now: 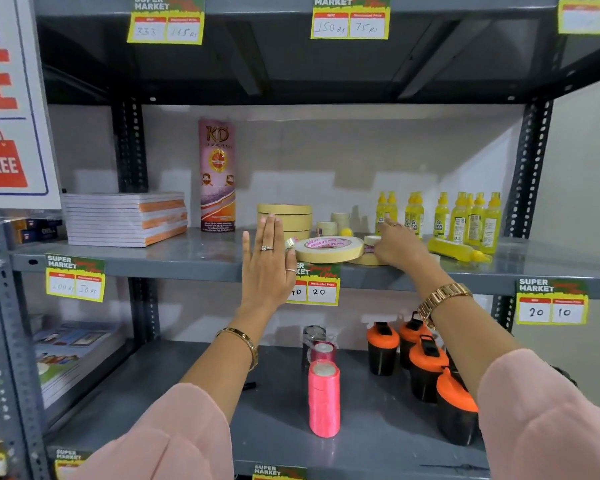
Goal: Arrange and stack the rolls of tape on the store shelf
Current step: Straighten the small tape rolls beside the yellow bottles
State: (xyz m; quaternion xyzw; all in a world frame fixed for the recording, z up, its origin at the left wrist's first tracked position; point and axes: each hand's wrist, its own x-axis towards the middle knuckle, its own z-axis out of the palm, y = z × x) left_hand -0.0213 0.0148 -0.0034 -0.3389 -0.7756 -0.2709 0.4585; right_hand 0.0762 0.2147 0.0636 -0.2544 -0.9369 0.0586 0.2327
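Left hand: left hand (269, 263) is raised flat in front of the middle shelf's front edge, fingers straight and close together, holding nothing; rings on two fingers, a bangle on the wrist.
Right hand: right hand (397, 245) reaches over the front edge of the middle shelf (194, 252), palm down on a flat tape roll; whether the fingers pinch it I cannot tell, since the fingertips are hidden behind the wide roll; a gold watch sits on the wrist.
Wide roll: wide tape roll (328, 249) lies flat near the shelf's front edge, between the two hands, cream with a pink printed core label.
Flat roll under hand: flat tape roll (368, 259) lies at the front edge, partly under the wide roll and the right hand.
Stack: stacked tape rolls (284, 220) stand behind the left hand's fingertips, toward the back of the shelf.
Small rolls: small tape rolls (333, 223) sit behind the wide roll, near a little yellow ball (346, 232).
Tube: tall pink tube (217, 174) stands upright left of the stack.
Notebooks: pile of notebooks (125, 218) rests at the shelf's left end.
Glue: yellow glue bottles (465, 220) stand at the right end; one fallen bottle (458, 250) lies on its side in front of them.
Lower shelf: pink ribbon spools (324, 396) and orange-lidded bottles (426, 368).
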